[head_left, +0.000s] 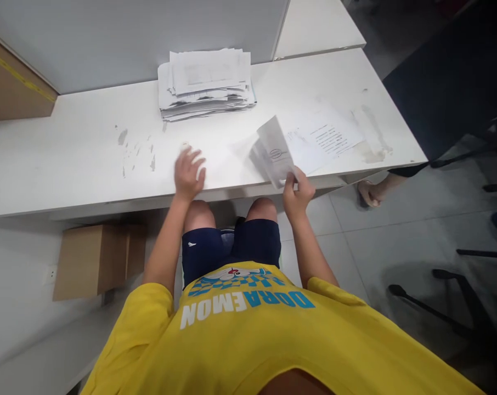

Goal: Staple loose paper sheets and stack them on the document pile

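My right hand (pixel 299 192) grips a folded sheet of paper (pixel 274 149) by its lower right corner, thumb and fingers pinched on it. The folded paper is tilted up off the desk and shows a dark printed oval mark; its left part is blurred. To its right a printed sheet (pixel 326 137) lies flat on the white desk (pixel 88 159). My left hand (pixel 188 171) is over the desk near its front edge, fingers spread and slightly blurred, holding nothing. Beyond both hands, a thick stack of papers (pixel 209 79) lies against the grey partition.
A cardboard box (pixel 16 82) stands on the desk at the far left. More cardboard boxes (pixel 86 260) sit under the desk. At the right are another person's foot (pixel 370 193) and dark chair legs (pixel 433 310). Worn patches (pixel 372 134) mark the desktop.
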The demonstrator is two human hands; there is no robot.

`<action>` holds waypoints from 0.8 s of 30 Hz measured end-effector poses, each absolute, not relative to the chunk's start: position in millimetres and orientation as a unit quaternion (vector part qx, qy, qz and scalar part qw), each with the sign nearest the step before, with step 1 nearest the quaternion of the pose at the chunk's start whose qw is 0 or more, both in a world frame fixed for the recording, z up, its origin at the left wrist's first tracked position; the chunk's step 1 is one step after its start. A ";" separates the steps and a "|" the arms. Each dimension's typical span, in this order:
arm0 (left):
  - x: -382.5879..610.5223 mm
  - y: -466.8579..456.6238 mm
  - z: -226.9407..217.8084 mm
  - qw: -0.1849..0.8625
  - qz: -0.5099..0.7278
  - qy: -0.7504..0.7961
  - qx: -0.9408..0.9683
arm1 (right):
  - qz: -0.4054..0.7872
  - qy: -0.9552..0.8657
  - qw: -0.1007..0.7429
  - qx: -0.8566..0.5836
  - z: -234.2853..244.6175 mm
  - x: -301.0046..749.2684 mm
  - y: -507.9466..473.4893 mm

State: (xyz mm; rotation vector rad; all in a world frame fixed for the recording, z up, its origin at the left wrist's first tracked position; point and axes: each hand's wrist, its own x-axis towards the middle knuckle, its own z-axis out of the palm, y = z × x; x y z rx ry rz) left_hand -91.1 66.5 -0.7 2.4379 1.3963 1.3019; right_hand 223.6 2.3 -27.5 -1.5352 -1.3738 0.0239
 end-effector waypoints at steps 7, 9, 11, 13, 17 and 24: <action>33.1 -14.0 -14.9 0.082 0.296 0.416 0.856 | 0.034 -0.537 0.558 -0.632 -27.9 186.8 -15.4; 53.5 -13.2 -16.7 0.081 0.247 0.398 0.880 | 0.047 -0.483 0.581 -0.653 -19.2 190.4 -13.6; 65.3 -4.1 -20.2 0.088 0.207 0.381 0.897 | 0.043 -0.411 0.615 -0.672 -7.6 200.5 -11.8; 69.6 6.7 -24.8 0.096 0.183 0.375 0.904 | 0.002 -0.347 0.641 -0.685 4.9 216.0 -13.7; 60.6 15.5 -30.4 0.103 0.192 0.393 0.893 | -0.124 -0.375 0.563 -0.726 17.8 249.2 -32.4; 29.1 -5.0 -24.8 0.098 0.209 0.448 0.864 | 0.018 -0.650 0.358 -0.670 -21.0 232.8 -50.2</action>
